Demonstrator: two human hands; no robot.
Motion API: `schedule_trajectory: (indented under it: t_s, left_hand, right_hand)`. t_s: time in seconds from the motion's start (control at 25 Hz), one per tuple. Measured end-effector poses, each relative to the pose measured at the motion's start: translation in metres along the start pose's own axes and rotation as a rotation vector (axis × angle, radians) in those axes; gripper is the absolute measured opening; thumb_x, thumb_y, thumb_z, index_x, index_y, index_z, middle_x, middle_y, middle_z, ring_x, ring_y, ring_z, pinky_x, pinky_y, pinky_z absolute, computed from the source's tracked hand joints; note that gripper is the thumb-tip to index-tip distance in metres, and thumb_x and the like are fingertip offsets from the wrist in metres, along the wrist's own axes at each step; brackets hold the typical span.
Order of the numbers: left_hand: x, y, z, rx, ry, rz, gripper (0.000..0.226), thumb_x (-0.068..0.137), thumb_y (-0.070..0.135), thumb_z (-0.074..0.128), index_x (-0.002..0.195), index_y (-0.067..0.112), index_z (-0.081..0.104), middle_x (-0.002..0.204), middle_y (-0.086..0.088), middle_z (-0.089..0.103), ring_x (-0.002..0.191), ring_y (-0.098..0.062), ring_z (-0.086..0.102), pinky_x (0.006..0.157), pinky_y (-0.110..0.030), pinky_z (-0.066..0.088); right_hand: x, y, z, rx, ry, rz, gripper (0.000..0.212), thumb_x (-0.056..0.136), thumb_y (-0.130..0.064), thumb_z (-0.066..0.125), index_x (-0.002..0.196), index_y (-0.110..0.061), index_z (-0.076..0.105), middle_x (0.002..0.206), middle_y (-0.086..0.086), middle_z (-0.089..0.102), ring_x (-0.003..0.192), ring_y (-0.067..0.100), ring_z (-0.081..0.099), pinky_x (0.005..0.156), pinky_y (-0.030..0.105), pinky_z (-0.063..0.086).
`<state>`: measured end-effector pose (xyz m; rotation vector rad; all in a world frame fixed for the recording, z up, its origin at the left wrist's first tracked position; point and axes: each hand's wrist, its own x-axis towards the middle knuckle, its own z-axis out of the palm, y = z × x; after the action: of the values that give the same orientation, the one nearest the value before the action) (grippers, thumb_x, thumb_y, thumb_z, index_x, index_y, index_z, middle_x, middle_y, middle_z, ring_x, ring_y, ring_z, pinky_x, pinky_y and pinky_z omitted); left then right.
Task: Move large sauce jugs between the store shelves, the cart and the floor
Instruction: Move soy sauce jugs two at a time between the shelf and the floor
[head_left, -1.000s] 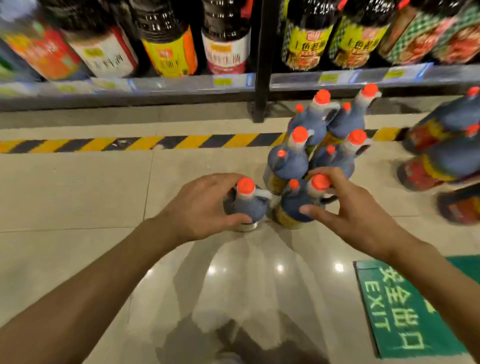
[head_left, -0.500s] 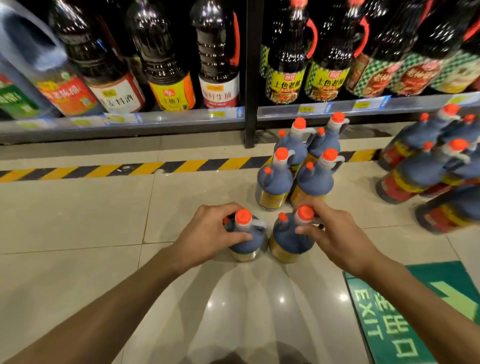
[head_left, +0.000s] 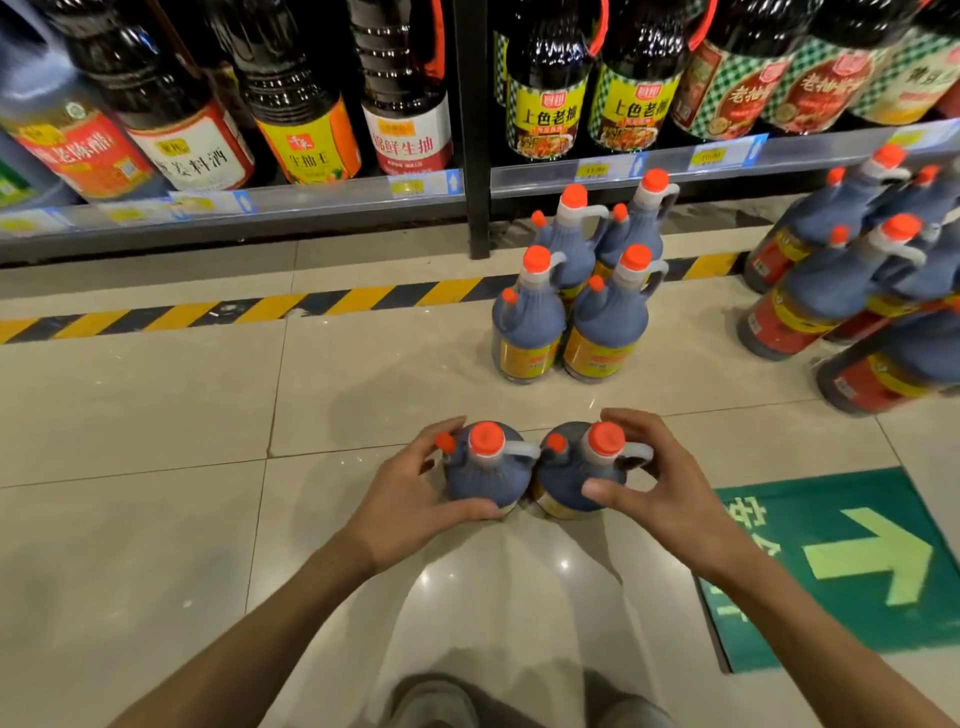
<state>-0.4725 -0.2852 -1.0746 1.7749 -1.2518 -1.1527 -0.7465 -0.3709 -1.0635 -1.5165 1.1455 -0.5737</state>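
Jugs of dark sauce stand on the tiled floor in front of the store shelf. Taking the black-and-yellow hazard stripe as the landmark: two jugs stand on the near side of it, well apart from it, side by side and touching. Both are upright, long axes vertical, orange caps toward the camera. The left jug has its clear handle pointing toward its neighbour; the right jug has its handle pointing away from it, toward the green arrow sign stuck to the floor.

The left hand is wrapped around the outer side of the left jug, thumb along the near side of its shoulder and fingers curled over the far side, gripping it. The right hand cups the right jug the same way, thumb on the near shoulder and fingers curled past the handle; it looks like a grip, though the contact behind the handle is hidden.

A block of four upright jugs sits right at the stripe, the rear pair overlapping it, all handles pointing the same way as the right jug's. Farther along the stripe, red-labelled jugs stand in a blurred cluster at the frame edge. Beyond the stripe, tall dark bottles fill the shelf.
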Motion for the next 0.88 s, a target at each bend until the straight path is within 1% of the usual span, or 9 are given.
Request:
schedule_trajectory:
  t_s: [0.16, 0.32, 0.4, 0.44, 0.52, 0.6, 0.68, 0.8, 0.88]
  left_hand:
    - [0.001, -0.016, 0.014, -0.152, -0.117, -0.134, 0.078, 0.054, 0.048, 0.087, 0.124, 0.042, 0.052, 0.118, 0.037, 0.065, 0.118, 0.008, 0.06, 0.094, -0.016, 0.05]
    - [0.017, -0.016, 0.019, -0.278, -0.186, -0.14, 0.078, 0.06, 0.039, 0.086, 0.129, 0.03, 0.052, 0.119, 0.023, 0.07, 0.117, 0.0, 0.064, 0.088, -0.015, 0.051]
    - [0.03, -0.013, 0.02, -0.333, -0.212, -0.133, 0.078, 0.068, 0.027, 0.086, 0.137, 0.023, 0.05, 0.128, 0.009, 0.07, 0.121, -0.008, 0.064, 0.089, -0.018, 0.052]
    - [0.037, -0.012, 0.02, -0.368, -0.208, -0.139, 0.076, 0.072, 0.023, 0.084, 0.139, 0.02, 0.049, 0.131, 0.005, 0.069, 0.122, -0.011, 0.064, 0.09, -0.02, 0.053]
    - [0.052, -0.007, 0.022, -0.439, -0.163, -0.163, 0.073, 0.071, 0.032, 0.081, 0.137, 0.021, 0.052, 0.127, 0.006, 0.071, 0.118, -0.011, 0.066, 0.089, -0.023, 0.055]
    - [0.065, -0.004, 0.024, -0.479, -0.114, -0.198, 0.079, 0.066, 0.044, 0.078, 0.137, 0.021, 0.055, 0.124, 0.004, 0.073, 0.115, -0.015, 0.069, 0.09, -0.029, 0.057]
    - [0.076, -0.003, 0.026, -0.517, -0.092, -0.218, 0.08, 0.067, 0.048, 0.076, 0.139, 0.019, 0.055, 0.124, -0.002, 0.073, 0.113, -0.021, 0.07, 0.09, -0.035, 0.057]
    - [0.081, -0.002, 0.03, -0.618, -0.044, -0.235, 0.072, 0.068, 0.047, 0.075, 0.134, 0.022, 0.059, 0.119, -0.003, 0.075, 0.108, -0.023, 0.073, 0.082, -0.032, 0.059]
    - [0.079, 0.002, 0.03, -0.648, -0.029, -0.245, 0.074, 0.068, 0.046, 0.076, 0.135, 0.022, 0.058, 0.119, -0.003, 0.075, 0.108, -0.024, 0.073, 0.082, -0.032, 0.059]
  right_hand:
    - [0.006, 0.033, 0.017, 0.19, -0.08, 0.135, 0.075, 0.073, -0.037, 0.089, 0.138, -0.023, 0.054, 0.132, -0.007, 0.066, 0.125, 0.012, 0.061, 0.094, 0.02, 0.052]
    - [0.02, 0.043, 0.019, 0.236, -0.116, 0.142, 0.088, 0.067, -0.05, 0.086, 0.142, -0.018, 0.053, 0.135, -0.002, 0.067, 0.128, 0.015, 0.06, 0.107, 0.036, 0.05]
    - [0.031, 0.039, 0.018, 0.286, -0.091, 0.141, 0.08, 0.067, -0.047, 0.082, 0.137, -0.016, 0.058, 0.129, -0.003, 0.071, 0.124, 0.012, 0.064, 0.102, 0.028, 0.053]
    - [0.038, 0.036, 0.017, 0.315, -0.079, 0.139, 0.074, 0.067, -0.045, 0.079, 0.133, -0.017, 0.06, 0.125, -0.005, 0.073, 0.12, 0.01, 0.066, 0.097, 0.023, 0.054]
    - [0.049, 0.029, 0.019, 0.361, -0.039, 0.131, 0.072, 0.067, -0.045, 0.076, 0.131, -0.018, 0.061, 0.122, -0.006, 0.075, 0.118, 0.009, 0.067, 0.093, 0.02, 0.053]
    - [0.056, 0.026, 0.025, 0.403, 0.017, 0.123, 0.076, 0.067, -0.045, 0.076, 0.134, -0.014, 0.059, 0.123, -0.002, 0.074, 0.118, 0.013, 0.068, 0.093, 0.024, 0.055]
    - [0.061, 0.023, 0.035, 0.451, 0.085, 0.125, 0.076, 0.066, -0.043, 0.077, 0.133, -0.012, 0.06, 0.12, 0.001, 0.076, 0.112, 0.015, 0.071, 0.086, 0.023, 0.057]
    - [0.07, 0.014, 0.043, 0.509, 0.126, 0.149, 0.072, 0.068, -0.044, 0.075, 0.131, -0.012, 0.063, 0.118, 0.006, 0.076, 0.107, 0.021, 0.074, 0.08, 0.026, 0.059]
    - [0.074, 0.007, 0.042, 0.544, 0.146, 0.175, 0.069, 0.068, -0.046, 0.075, 0.128, -0.015, 0.065, 0.116, 0.006, 0.077, 0.105, 0.024, 0.075, 0.082, 0.033, 0.062]
